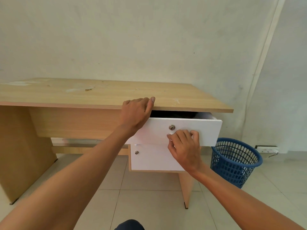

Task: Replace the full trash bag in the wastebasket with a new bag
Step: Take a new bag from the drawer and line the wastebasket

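Wood-grain tabletop (99, 95), white drawer (202, 130) ajar under its front edge, blue mesh wastebasket (235, 163) on the floor (149, 205) by its right end.
Your left hand (135, 113) rests loose on that edge; your right hand (184, 146) grips the drawer front. The wastebasket looks light and stiff: take its rim.

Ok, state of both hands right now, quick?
Left hand: fingers bent over the desk top edge; grip cannot be told.
Right hand: closed on the pulled-out drawer front.
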The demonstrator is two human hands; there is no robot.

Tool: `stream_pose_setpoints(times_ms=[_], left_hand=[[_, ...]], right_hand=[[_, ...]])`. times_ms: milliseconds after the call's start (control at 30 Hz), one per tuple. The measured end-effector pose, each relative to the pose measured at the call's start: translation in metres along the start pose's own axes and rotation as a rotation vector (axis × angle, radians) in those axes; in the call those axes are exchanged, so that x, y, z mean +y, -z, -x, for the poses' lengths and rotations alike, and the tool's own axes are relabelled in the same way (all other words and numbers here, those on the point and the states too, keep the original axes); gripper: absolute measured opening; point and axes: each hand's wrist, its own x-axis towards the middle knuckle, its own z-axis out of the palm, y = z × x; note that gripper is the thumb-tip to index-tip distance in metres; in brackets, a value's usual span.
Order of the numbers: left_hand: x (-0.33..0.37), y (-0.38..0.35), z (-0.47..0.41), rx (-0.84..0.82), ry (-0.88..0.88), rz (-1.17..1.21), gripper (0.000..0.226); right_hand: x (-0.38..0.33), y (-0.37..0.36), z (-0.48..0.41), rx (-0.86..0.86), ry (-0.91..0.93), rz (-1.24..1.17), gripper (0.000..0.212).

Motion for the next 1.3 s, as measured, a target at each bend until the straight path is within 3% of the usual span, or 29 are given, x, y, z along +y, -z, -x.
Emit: stream_pose_setpoints(times_ms=[200, 333, 433, 600, 700, 800, 933, 1000, 1100, 1300], left_hand=[[0.001, -0.007, 0.012, 0.03, -0.044, -0.076, 0.048], [0.001, -0.008, 0.013, 0.055, -0.036, -0.083, 0.049], [0.005, -0.008, 0.012, 0.073, -0.069, -0.079, 0.042], [0.016, -0.008, 0.006, 0.151, -0.281, -0.057, 0.026], [0.021, -0.006, -0.001, 0.11, -0.468, -0.009, 0.022], [0.028, 0.002, -0.005, -0.002, -0.59, 0.062, 0.021], [0.044, 0.006, -0.005, -0.449, -0.509, 0.144, 0.026], [0.048, 0.006, -0.008, -0.588, -0.457, 0.116, 0.043], [0.053, 0.006, -0.016, -0.721, -0.45, 0.016, 0.059], [0.055, -0.009, -0.026, -0.866, -0.393, -0.28, 0.065]], right_hand=[[-0.001, 0.012, 0.001, -0.109, 0.005, 0.004, 0.014], [0.01, 0.026, -0.009, -0.148, -0.086, -0.036, 0.035], [0.029, 0.028, -0.02, -0.179, -0.155, 0.025, 0.032], [0.05, 0.022, -0.022, -0.184, -0.119, 0.013, 0.026], [0.051, 0.024, -0.02, -0.165, -0.105, -0.032, 0.026], [0.048, 0.03, -0.01, -0.143, -0.065, -0.034, 0.031], [0.045, 0.034, -0.008, -0.151, -0.08, -0.01, 0.034], [0.045, 0.035, -0.008, -0.158, -0.077, -0.004, 0.034], [0.049, 0.041, -0.006, -0.167, -0.117, -0.022, 0.039], [0.058, 0.049, -0.011, -0.232, -0.208, 0.082, 0.069]])
